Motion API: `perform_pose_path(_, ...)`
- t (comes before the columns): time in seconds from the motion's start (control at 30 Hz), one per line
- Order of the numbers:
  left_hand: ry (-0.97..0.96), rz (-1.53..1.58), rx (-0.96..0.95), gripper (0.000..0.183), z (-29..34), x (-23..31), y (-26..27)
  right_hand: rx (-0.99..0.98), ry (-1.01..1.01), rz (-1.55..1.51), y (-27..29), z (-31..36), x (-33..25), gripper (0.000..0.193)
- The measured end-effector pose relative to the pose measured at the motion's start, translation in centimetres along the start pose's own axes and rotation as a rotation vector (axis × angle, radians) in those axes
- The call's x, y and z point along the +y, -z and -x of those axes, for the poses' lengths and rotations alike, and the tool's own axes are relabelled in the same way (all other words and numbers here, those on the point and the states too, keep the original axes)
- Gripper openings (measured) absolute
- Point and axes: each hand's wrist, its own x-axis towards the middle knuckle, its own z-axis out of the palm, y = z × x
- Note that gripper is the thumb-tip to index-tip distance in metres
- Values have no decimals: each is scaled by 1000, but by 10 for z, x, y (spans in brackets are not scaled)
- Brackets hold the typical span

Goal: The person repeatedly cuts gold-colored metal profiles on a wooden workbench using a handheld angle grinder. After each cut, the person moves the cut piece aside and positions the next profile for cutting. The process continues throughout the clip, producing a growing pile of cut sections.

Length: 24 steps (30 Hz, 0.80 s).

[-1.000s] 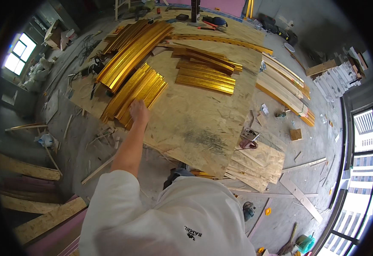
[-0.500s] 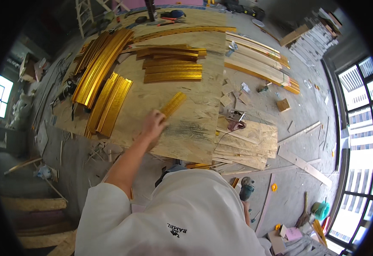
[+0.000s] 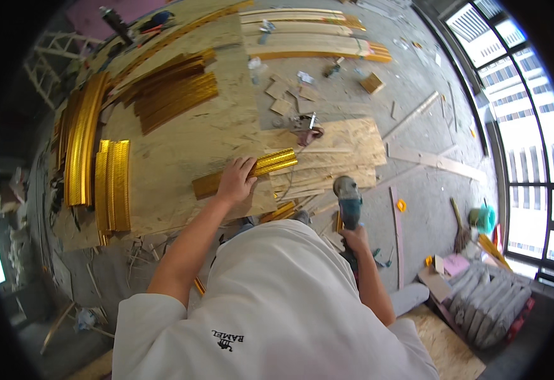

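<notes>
A short gold moulding strip (image 3: 276, 163) lies across the right edge of the plywood work surface (image 3: 176, 149), its right end sticking out past the edge. My left hand (image 3: 237, 180) is closed over its middle, fingers curled across the top. My right hand (image 3: 355, 239) grips a teal power tool with a grey round head (image 3: 349, 201), which looks like an angle grinder. The tool is held at my right side, apart from the strip. Its lower end is partly hidden by my hand and shirt.
Longer gold mouldings (image 3: 84, 142) and shorter gold pieces (image 3: 113, 183) lie on the left of the plywood, with another gold stack (image 3: 176, 95) farther back. A clamp-like tool (image 3: 310, 134) rests by boards on the right. Wood offcuts and long strips (image 3: 315, 54) litter the floor.
The gold strip has moved right and toward me, over the plywood's edge, with my left hand. My right hand has brought the power tool up and forward into fuller view. The view has turned right.
</notes>
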Motion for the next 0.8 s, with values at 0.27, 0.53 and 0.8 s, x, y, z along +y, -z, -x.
perform_pose_path(0.27,-2,127,44,54,-6,4,-13,-164,76,-61,4,9,-76,15)
perform_pose_path(0.53,1,97,75,57,-2,9,-11,-282,118,152,-2,2,-106,26)
perform_pose_path(0.8,0,103,79,56,1,7,-12,-293,114,214,-3,8,-117,27)
